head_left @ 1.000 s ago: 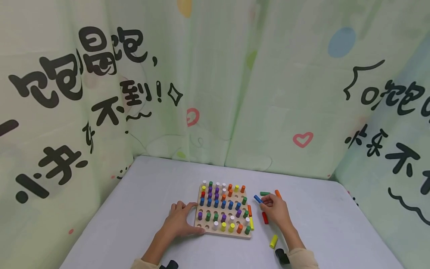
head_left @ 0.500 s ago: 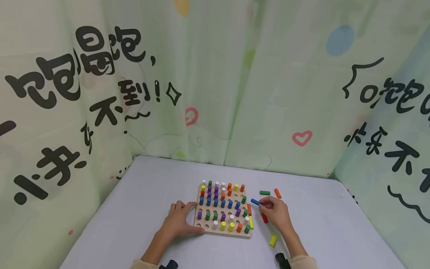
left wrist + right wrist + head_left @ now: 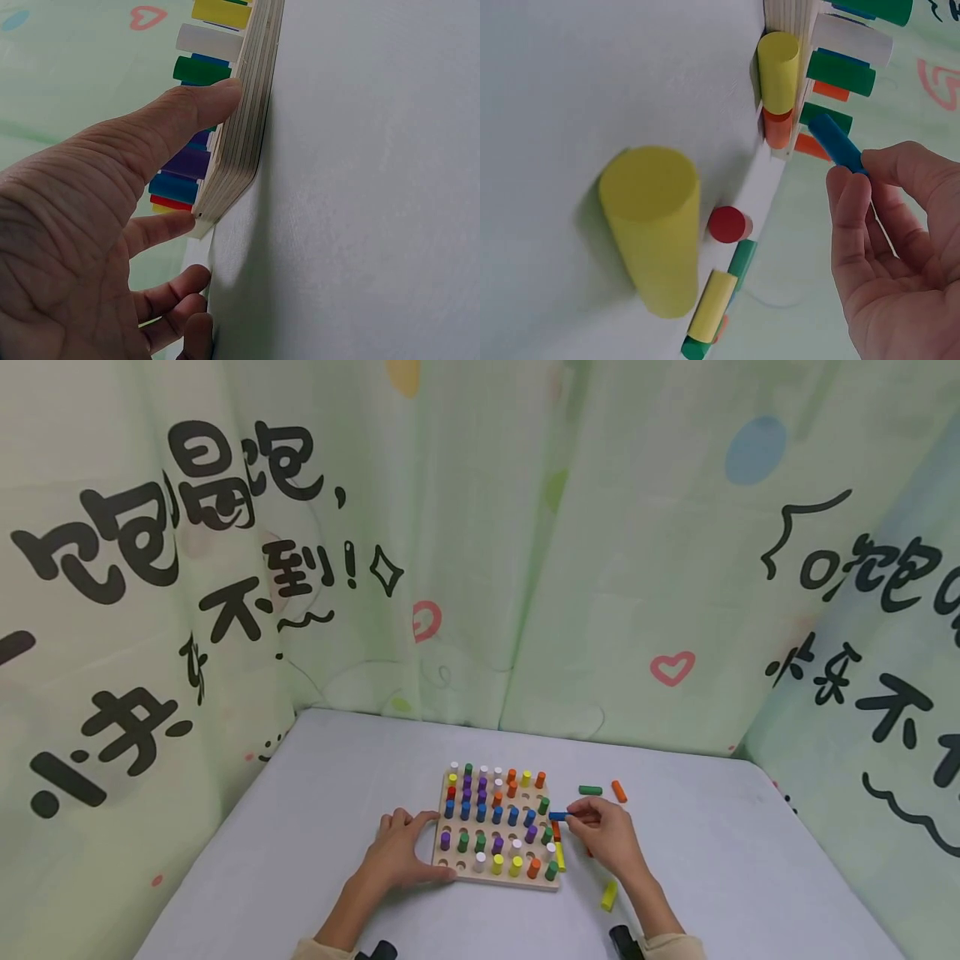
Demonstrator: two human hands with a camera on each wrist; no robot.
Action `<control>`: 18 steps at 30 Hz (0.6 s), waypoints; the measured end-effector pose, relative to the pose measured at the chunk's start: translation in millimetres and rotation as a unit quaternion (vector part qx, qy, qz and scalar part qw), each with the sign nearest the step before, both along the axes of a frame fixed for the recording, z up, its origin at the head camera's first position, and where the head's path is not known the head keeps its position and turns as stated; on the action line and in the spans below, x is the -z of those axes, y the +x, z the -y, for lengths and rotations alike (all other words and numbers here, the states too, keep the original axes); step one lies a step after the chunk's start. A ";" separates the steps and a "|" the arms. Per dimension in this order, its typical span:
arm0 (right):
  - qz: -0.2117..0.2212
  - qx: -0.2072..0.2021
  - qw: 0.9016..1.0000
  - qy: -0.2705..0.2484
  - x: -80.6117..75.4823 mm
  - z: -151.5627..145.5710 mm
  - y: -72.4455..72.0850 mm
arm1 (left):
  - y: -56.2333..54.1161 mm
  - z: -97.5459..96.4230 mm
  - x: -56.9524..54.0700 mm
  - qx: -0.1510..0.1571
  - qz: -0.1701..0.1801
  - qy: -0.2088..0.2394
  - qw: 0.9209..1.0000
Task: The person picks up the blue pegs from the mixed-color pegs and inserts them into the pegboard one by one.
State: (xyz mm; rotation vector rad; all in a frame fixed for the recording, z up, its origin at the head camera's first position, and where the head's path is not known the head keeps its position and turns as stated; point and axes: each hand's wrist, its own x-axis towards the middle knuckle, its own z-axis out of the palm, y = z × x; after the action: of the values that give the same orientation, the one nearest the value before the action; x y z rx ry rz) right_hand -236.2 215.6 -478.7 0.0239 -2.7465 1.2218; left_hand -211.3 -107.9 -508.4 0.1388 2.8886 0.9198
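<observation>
A wooden pegboard [image 3: 501, 882] with rows of coloured pegs lies on the table. At its front-left corner my left hand [image 3: 397, 853] rests with the thumb against the front side and the index finger on the left side; in the left wrist view both look fairly straight and the other fingers hang loose. My right hand [image 3: 611, 837] pinches a blue peg [image 3: 557, 816] between thumb and fingers. In the head view this peg lies sideways and overlaps the board's right edge. The right wrist view shows its free end pointing toward the board, past the fingertips.
Right of the board lie a loose green peg [image 3: 590, 790], an orange peg [image 3: 618, 791] and a yellow peg [image 3: 609, 896]. A red peg [image 3: 727, 225] is mostly hidden by my right hand in the head view. Another yellow peg [image 3: 560, 857] lies along the board's right side.
My right hand has carried the blue peg leftward from the loose pegs to the board's right edge, turning it nearly level. My left hand stays at the board's corner.
</observation>
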 end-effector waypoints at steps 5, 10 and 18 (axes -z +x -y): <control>-0.008 -0.013 1.000 0.016 -0.6 5.4 -0.5 | -0.8 -0.4 0.9 -0.004 0.002 -0.004 1.000; -0.010 -0.025 0.999 0.022 -1.4 9.7 -0.6 | -0.7 0.1 1.8 -0.002 -0.001 0.001 1.000; -0.009 -0.043 0.999 0.024 -0.8 14.4 -2.1 | 0.0 0.7 1.0 -0.003 0.000 0.003 1.000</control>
State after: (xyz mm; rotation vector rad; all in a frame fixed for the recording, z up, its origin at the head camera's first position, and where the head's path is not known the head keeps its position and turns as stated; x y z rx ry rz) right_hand -238.4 201.2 -477.9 0.1600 -2.7857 1.1690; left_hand -211.3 -108.6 -509.4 0.1312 2.8871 0.9304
